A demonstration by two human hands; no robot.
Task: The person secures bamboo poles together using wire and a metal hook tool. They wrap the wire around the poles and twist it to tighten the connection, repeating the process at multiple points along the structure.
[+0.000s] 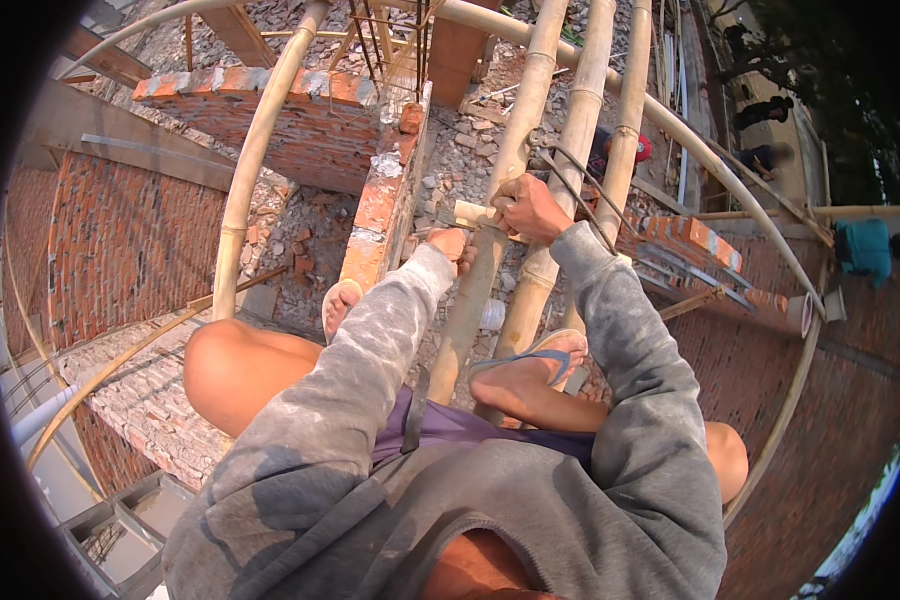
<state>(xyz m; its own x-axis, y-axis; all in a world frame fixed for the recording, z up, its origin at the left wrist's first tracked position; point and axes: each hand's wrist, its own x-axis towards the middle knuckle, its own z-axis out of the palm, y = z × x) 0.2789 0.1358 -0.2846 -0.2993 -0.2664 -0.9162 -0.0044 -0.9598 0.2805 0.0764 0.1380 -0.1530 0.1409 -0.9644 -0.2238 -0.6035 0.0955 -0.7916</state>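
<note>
My left hand (pixel 450 248) is closed in a fist beside the left one of three bamboo poles (pixel 518 135). On that pole's other side, my right hand (pixel 532 210) has its fingers curled in a pinch. Whatever either hand grips is too small or hidden to make out. Between the hands, a short bamboo crosspiece (pixel 472 212) meets the pole. Dark, thin bent bars or ties (pixel 592 184) pass over the middle bamboo pole (pixel 580 115) just beyond my right hand. A third bamboo pole (pixel 625 125) runs along the right.
My sandalled feet rest high above rubble (pixel 460 150). A broken brick wall top (pixel 372 215) stands left, near an upright bamboo pole (pixel 245 190). Below right are a person in a red cap (pixel 642 149), a brick ledge (pixel 685 240) and another person (pixel 763 158). A curved bamboo rail (pixel 710 155) crosses ahead.
</note>
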